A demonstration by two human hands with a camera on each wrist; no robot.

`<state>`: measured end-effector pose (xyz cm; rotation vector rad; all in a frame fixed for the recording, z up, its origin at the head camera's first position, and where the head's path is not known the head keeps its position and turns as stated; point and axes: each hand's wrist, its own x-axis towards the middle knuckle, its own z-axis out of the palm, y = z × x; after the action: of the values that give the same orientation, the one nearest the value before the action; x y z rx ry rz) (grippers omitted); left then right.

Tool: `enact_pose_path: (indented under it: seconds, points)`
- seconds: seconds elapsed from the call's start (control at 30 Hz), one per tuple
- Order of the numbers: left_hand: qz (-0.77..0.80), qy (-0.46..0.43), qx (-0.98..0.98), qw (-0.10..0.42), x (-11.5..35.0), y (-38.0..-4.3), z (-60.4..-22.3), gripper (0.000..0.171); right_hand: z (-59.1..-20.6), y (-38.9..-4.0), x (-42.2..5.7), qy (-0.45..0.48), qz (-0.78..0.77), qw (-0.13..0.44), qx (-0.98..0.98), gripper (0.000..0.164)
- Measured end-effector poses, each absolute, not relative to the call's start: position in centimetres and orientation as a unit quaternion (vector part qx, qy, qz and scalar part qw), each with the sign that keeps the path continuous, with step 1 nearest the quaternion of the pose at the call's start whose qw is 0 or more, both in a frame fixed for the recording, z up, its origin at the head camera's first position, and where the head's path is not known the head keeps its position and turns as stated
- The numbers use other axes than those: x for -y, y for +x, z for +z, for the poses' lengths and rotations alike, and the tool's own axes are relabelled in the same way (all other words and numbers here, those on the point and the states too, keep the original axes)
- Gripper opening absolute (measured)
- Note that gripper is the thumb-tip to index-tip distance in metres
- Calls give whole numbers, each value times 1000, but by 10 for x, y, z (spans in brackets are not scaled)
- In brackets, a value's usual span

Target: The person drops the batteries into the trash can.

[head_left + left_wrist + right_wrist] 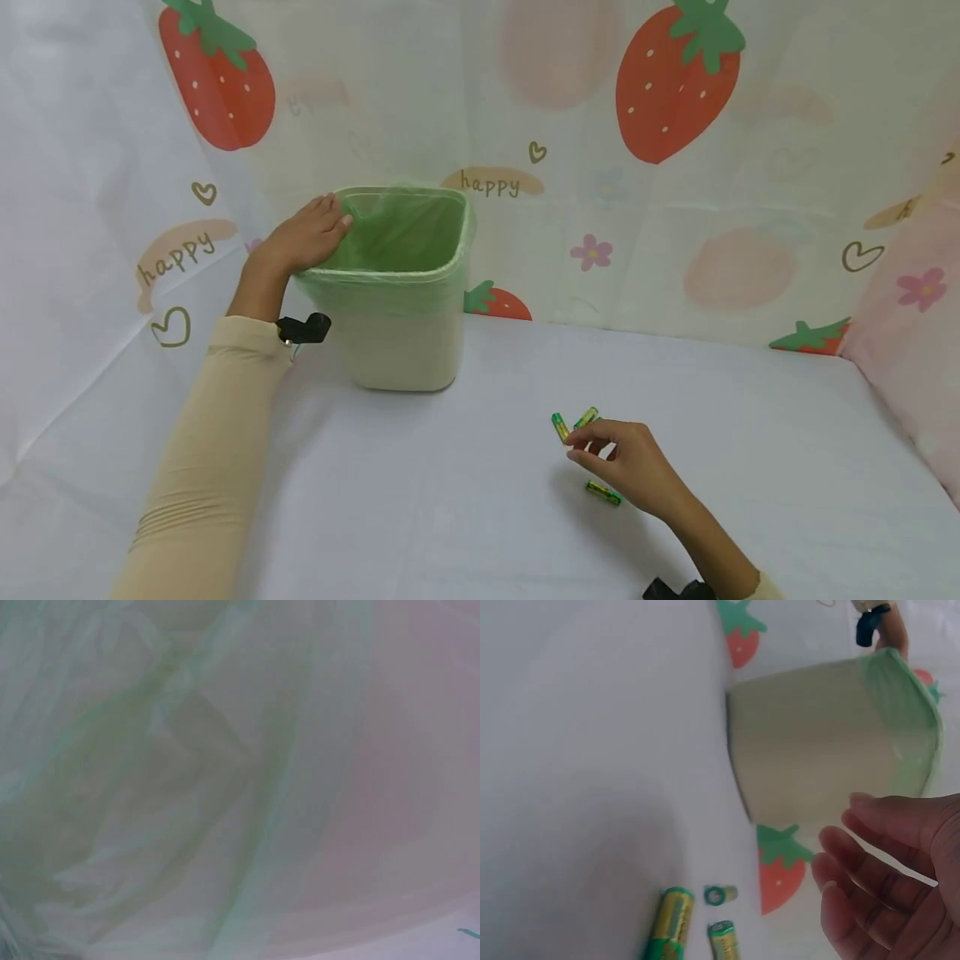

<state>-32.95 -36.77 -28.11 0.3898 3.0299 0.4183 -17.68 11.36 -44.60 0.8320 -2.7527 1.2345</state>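
A cream waste bin (405, 342) stands upright at the back left, lined with a thin green plastic bag (375, 292) folded over its rim. My left hand (303, 233) rests on the left side of that rim, fingers fairly straight. Green-and-gold batteries lie on the white cloth: one battery (560, 427) and another battery (588, 415) just beyond my right hand (630, 462), and a third battery (603, 492) below it. Loosely bent, the right fingers have nothing between them in the right wrist view. The left wrist view shows only blurred bag and bin wall.
White cloth (420, 492) covers the work surface. Behind it hangs a strawberry-print sheet (585, 208), and a pink cloth side (915, 350) rises at the right edge.
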Motion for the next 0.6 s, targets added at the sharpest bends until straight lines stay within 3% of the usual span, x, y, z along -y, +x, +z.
enact_pose_path:
  seconds: [0.6]
  points:
    - [133, 128, -982, 30, 365, -328, -280, 65, -471, -176, -138, 220, 386, -27, 895, 9]
